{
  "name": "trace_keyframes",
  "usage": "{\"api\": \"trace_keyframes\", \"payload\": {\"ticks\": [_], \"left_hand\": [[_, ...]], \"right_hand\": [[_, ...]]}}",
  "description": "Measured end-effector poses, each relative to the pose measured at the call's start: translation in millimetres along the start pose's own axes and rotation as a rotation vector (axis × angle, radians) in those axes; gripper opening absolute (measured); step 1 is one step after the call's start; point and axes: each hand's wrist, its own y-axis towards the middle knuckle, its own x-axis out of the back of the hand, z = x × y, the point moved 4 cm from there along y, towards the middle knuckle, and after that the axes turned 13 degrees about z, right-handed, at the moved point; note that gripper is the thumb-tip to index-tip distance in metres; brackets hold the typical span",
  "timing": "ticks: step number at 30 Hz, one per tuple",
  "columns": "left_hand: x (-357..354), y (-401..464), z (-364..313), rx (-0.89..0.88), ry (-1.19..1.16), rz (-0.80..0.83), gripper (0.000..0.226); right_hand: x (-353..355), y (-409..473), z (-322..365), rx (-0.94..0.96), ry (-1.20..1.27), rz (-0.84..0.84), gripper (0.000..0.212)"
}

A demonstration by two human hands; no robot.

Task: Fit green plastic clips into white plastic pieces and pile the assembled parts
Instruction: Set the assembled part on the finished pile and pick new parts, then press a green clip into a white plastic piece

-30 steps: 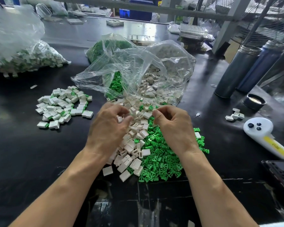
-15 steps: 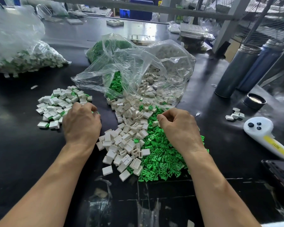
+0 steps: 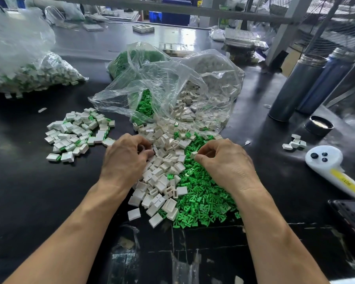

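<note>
A heap of loose white plastic pieces [image 3: 162,177] spills from a clear bag onto the black table, with a heap of green clips [image 3: 201,197] beside it on the right. My left hand [image 3: 125,160] lies on the left side of the white heap, fingers curled over the pieces; what they hold is hidden. My right hand [image 3: 228,162] pinches a white piece [image 3: 193,154] between thumb and fingers above the green clips. The pile of assembled white-and-green parts [image 3: 78,134] lies to the left.
The open clear bag [image 3: 172,89] holds more clips and white pieces behind the heaps. Another bag of parts [image 3: 35,74] sits far left. Two metal flasks [image 3: 299,85], a black lid [image 3: 318,125], a few loose parts [image 3: 294,142] and a white controller [image 3: 332,167] stand at the right.
My left hand went left to the assembled pile, then came back to the white heap. My right hand stayed over the green clips and now pinches a white piece.
</note>
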Motion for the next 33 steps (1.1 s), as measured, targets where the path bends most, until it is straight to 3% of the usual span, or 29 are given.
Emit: {"api": "trace_keyframes", "payload": {"ticks": [13,21,26,33], "left_hand": [[-2.0,3.6,2.3,0.005,0.017,-0.011,0.018],[0.0,3.3,-1.4,-0.083,-0.038,-0.078,0.023],[0.3,-4.0,-10.2,-0.159,-0.130,-0.050,0.020],[0.7,-14.5,-22.2,-0.188,-0.384,0.000,0.024]], "right_hand": [[-9.9,3.5,1.8,0.014,-0.051,0.047,0.022],[-11.9,3.5,4.3,0.066,-0.015,0.054,0.010],[-11.7,3.4,3.3,0.097,0.058,0.040,0.010],[-4.9,1.8,6.5,0.165,0.247,-0.103,0.010]]}}
